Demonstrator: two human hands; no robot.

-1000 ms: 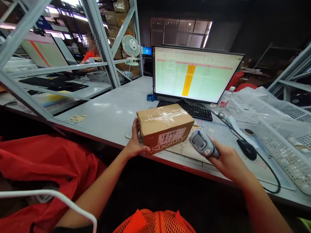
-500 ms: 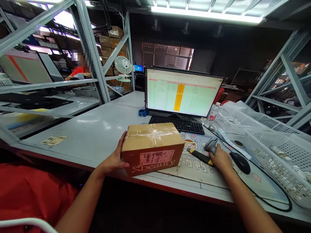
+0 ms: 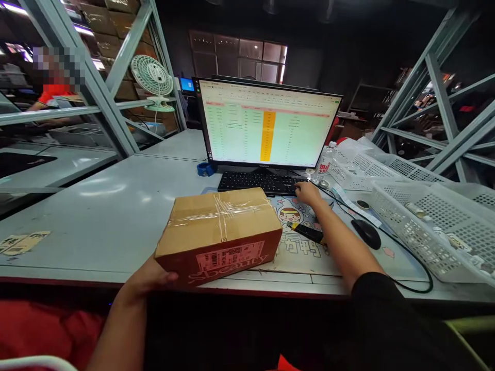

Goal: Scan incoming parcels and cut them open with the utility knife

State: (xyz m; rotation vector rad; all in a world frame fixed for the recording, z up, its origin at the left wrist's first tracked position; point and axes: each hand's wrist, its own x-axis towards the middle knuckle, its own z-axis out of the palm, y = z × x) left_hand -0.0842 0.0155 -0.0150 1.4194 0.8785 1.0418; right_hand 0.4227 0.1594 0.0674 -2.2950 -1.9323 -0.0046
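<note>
A taped cardboard box (image 3: pixel 216 216) with a printed label on its front side rests near the desk's front edge, its left end tilted up slightly. My left hand (image 3: pixel 149 275) grips its lower left corner, thumb on the front and the other fingers hidden behind. At the right end of the black keyboard (image 3: pixel 259 181), my right hand (image 3: pixel 308 194) touches the keys with bent fingers and holds nothing. A yellow and black utility knife (image 3: pixel 307 232) lies on the cartoon desk mat (image 3: pixel 296 252), partly behind my right forearm. The handheld scanner is mostly hidden by that forearm.
Behind the keyboard stands a monitor (image 3: pixel 266 126) showing a spreadsheet. White plastic baskets (image 3: pixel 429 226) line the right side, near a black mouse (image 3: pixel 365 233) and a cable. Blue tape (image 3: pixel 204 169) sits left of the monitor. A person in red (image 3: pixel 54 93) is beyond the metal frame.
My right hand has let go of the scanner and moved forward to the keyboard. My left hand keeps the box, whose left end has tipped up. The view has shifted right and down.
</note>
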